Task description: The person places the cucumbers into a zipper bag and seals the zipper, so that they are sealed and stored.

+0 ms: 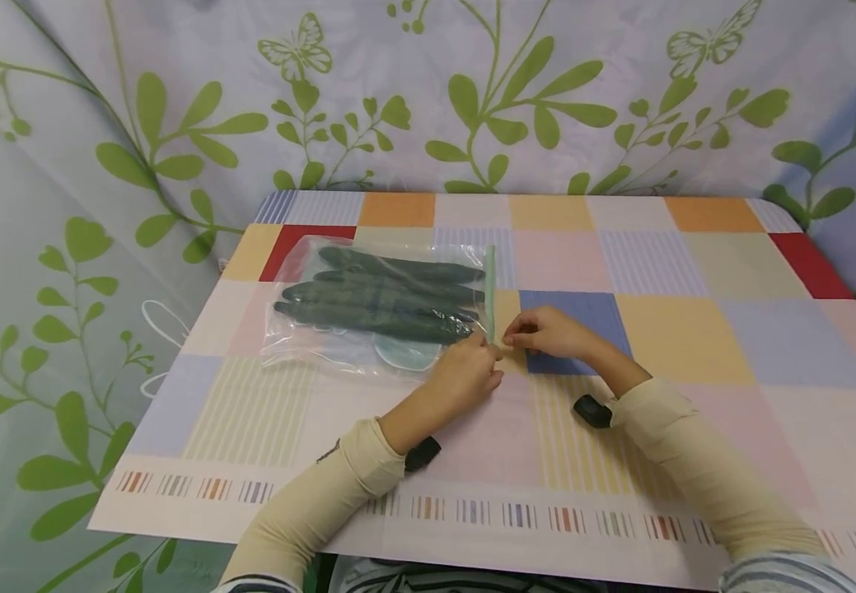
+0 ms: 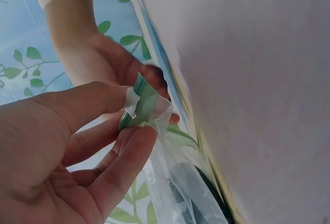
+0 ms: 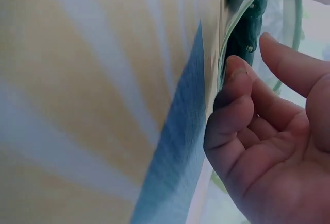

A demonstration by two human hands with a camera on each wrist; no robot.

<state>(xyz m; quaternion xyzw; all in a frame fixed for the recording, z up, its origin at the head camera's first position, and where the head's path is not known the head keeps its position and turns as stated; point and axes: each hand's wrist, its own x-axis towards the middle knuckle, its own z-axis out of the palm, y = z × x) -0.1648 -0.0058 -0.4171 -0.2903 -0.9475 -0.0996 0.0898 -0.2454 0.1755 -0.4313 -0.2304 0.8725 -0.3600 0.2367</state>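
A clear zip bag (image 1: 346, 362) lies flat on the table with several dark green cucumbers (image 1: 376, 296) inside. Along its right end runs a green zip strip (image 1: 490, 288). My left hand (image 1: 465, 375) pinches the strip's near corner between thumb and fingers. In the left wrist view, a small white slider (image 2: 132, 103) sits on the strip right by those fingertips. Just right of the strip is my right hand (image 1: 549, 331), its fingers loosely curled and thumb apart, holding nothing. The right wrist view shows cucumber skin (image 3: 248, 33) beyond its fingertips.
The table (image 1: 754, 428) is covered with a patchwork-patterned cloth. A leaf-print curtain (image 1: 398, 99) hangs behind it and along the left side. A pale blue-green rounded patch (image 1: 407, 352) shows at the bag's near side. Dark devices (image 1: 592, 411) are strapped under both wrists.
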